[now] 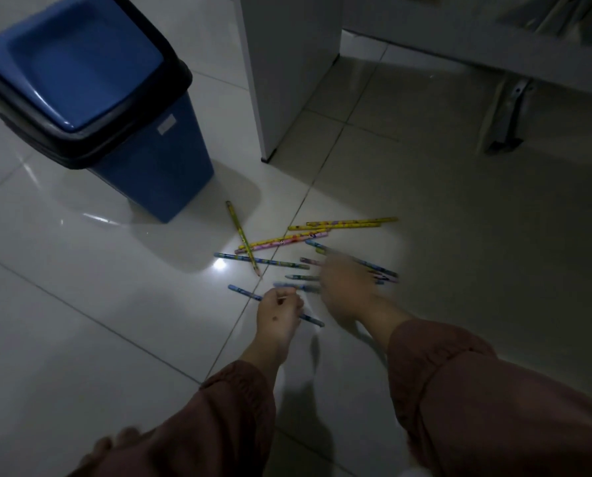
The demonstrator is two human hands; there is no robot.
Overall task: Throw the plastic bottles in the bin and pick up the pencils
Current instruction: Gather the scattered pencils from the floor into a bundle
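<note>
Pale floor tiles (81, 304) carried scattered pencils (343, 223) at centre frame, below the blue bin (157, 166) at upper left; no bottles showed. The left hand (279, 316) pinched a blue pencil (243, 291) while the blurred right hand (348, 287) reached, its grip unclear. Pencil gathering seemed underway; next, closing on another pencil.

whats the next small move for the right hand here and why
Probably close the right hand on the blue pencils right under it: the left hand already grips one blue pencil, and the blurred right hand hovers open over the pile.

L hand (278, 313) grips blue pencil (244, 292); R hand (344, 287) blurred over scattered pencils (322, 232).
</note>
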